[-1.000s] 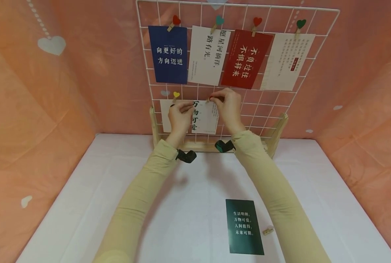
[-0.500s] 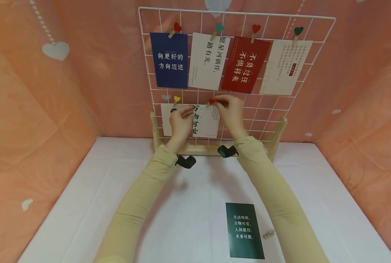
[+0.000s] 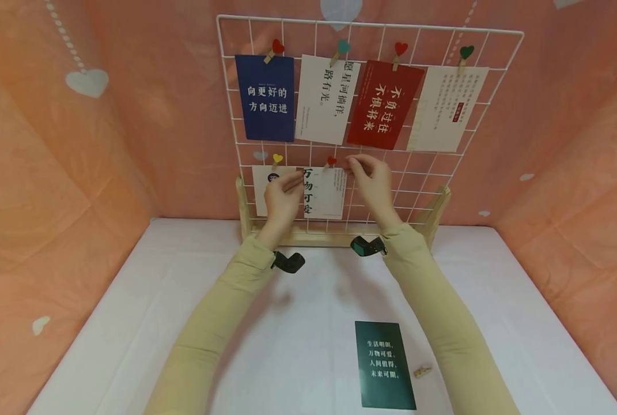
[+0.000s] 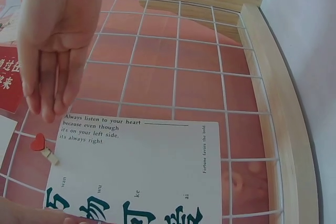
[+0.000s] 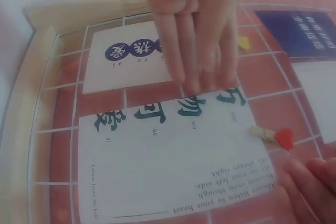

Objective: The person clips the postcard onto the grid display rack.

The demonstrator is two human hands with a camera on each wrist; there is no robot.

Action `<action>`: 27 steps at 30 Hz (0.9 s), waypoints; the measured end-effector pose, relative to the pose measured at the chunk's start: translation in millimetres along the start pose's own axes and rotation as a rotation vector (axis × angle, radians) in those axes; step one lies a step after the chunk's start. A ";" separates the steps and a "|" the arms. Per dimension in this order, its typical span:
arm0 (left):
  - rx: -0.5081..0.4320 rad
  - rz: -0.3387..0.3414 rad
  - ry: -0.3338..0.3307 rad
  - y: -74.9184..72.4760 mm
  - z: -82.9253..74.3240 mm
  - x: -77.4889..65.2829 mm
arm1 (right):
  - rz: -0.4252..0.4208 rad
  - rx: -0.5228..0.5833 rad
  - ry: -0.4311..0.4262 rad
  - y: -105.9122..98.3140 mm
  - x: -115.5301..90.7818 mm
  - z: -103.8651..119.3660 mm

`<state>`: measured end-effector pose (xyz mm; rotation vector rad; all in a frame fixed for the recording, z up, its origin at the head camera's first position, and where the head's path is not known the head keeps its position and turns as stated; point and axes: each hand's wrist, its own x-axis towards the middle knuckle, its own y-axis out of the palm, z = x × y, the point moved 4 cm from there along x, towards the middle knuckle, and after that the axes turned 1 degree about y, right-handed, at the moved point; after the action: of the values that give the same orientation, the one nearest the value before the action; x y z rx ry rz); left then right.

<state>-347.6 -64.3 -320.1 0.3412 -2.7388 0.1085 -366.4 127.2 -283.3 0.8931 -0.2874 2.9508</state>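
A white postcard (image 3: 326, 195) with large green characters hangs on the lower part of a white wire grid (image 3: 407, 158). A small wooden clothespin with a red heart (image 3: 331, 161) sits at its top edge, also seen as the red heart clothespin (image 5: 275, 137) in the right wrist view. My left hand (image 3: 282, 199) has its fingers extended at the card's left edge; whether they touch it I cannot tell. Just right of the clothespin, my right hand (image 3: 375, 180) holds nothing, its fingers (image 4: 48, 82) fairly straight in the left wrist view.
Above hang a blue card (image 3: 267, 124), a white card (image 3: 313, 124), a red card (image 3: 375, 135) and a text card (image 3: 432, 129), all clipped. A partly hidden white card (image 5: 105, 77) is lower left. On the table lie a green card (image 3: 383, 392) and a clothespin (image 3: 422, 371).
My right hand has let go of the red heart clothespin and moved right, away from it. The clothespin stays on the card's top edge. My left hand has hardly moved.
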 end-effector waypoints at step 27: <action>-0.300 0.492 -0.329 -3.1 15.4 -56.7 | 0.276 0.253 0.408 -49.8 -62.2 -44.7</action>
<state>-301.4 -56.6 -355.6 -0.4385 -3.0412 -0.2498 -334.2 185.3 -346.0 0.2587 -0.0169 3.3836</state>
